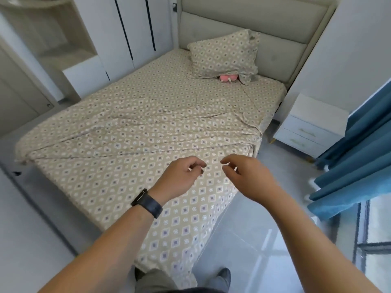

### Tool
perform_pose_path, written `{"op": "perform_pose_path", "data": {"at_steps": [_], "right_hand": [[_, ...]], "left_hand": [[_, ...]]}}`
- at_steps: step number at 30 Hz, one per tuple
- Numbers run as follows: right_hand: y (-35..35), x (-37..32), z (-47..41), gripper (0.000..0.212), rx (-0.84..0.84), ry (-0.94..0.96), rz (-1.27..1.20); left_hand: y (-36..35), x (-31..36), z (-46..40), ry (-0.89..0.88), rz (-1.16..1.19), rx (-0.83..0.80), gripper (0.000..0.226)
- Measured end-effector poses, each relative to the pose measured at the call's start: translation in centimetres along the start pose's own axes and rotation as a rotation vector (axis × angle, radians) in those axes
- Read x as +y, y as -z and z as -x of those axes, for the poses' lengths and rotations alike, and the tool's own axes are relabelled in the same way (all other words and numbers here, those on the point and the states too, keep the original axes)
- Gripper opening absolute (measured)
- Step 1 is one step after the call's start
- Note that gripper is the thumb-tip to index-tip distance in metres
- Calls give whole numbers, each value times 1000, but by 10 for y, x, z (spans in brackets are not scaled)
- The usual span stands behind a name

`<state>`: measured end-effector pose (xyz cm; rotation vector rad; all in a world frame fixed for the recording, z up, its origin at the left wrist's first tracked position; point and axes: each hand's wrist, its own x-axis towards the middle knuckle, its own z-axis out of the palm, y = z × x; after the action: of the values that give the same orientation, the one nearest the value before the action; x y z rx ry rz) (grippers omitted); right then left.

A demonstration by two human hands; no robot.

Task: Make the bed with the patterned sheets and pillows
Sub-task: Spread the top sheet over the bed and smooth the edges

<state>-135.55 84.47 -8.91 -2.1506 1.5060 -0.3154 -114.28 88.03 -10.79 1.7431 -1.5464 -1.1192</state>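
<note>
While over sheet (118, 144), hands loose.

A single wide-angle head view looks forward and steeply down from the foot corner of the bed (131, 115), facing its headboard (254, 20) at the far end. Both forearms reach in from the bottom edge, near the lens. Straight lines bow at the frame's sides, and no second view overlaps

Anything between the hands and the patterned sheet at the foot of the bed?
Nothing visible. The left hand and right hand hover with loosely curled fingers directly over the patterned sheet, holding nothing. The pillow lies far off by the headboard.
</note>
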Motion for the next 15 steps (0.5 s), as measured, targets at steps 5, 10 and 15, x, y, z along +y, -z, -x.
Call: {"op": "perform_pose_path", "data": {"at_steps": [5, 10, 15], "right_hand": [[29, 40, 14, 23, 6, 47, -42], [39, 65, 19, 22, 55, 36, -56], [53, 104, 25, 19, 70, 63, -81]], "left_hand": [[-44, 29, 10, 32, 30, 64, 21], [-71, 44, 1, 41, 28, 52, 25], [-112, 61, -22, 44, 39, 25, 24]]}}
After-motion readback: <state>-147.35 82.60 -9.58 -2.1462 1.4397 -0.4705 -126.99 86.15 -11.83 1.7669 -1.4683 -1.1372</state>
